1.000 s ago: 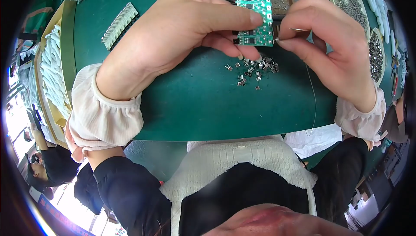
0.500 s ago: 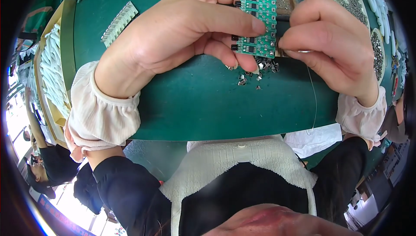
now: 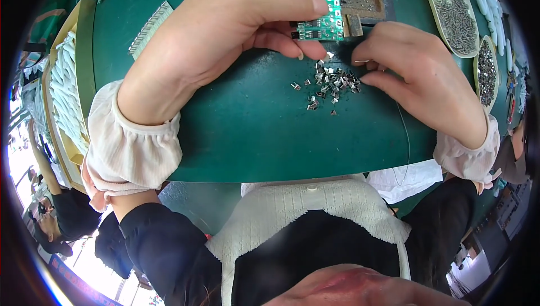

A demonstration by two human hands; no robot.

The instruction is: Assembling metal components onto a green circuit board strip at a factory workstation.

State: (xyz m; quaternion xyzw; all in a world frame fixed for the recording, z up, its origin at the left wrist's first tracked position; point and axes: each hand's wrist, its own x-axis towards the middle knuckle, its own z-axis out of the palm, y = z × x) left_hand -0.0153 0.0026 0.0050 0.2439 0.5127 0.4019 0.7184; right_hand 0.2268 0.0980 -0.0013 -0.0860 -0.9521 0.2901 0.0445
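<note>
My left hand (image 3: 225, 25) grips a strip of green circuit board (image 3: 318, 5) with small black parts along its left edge, the thumb pressed on its face. Just below the board lies a loose pile of tiny bent metal clips (image 3: 337, 81). Beside that pile, on its right, my right hand (image 3: 419, 72) has curled fingers, thumb and index tips slightly apart. A thin silvery wire (image 3: 406, 131) hangs from this hand past the table's edge, and a shiny bit shows between the fingers. Whether the fingertips also pinch a clip is too small to tell.
Behind the board sits a brown tray (image 3: 384, 2) with metal bits. At right stand a dish of small metal pins (image 3: 450, 13) and a dish of clips (image 3: 486, 72). Another board strip (image 3: 149, 30) lies left, near a box (image 3: 87, 53) of pale pieces. A person (image 3: 73, 216) is at far left.
My left hand has moved the board up and to the left, uncovering more of the clip pile. My right hand has come down toward the pile, its fingers loosening.
</note>
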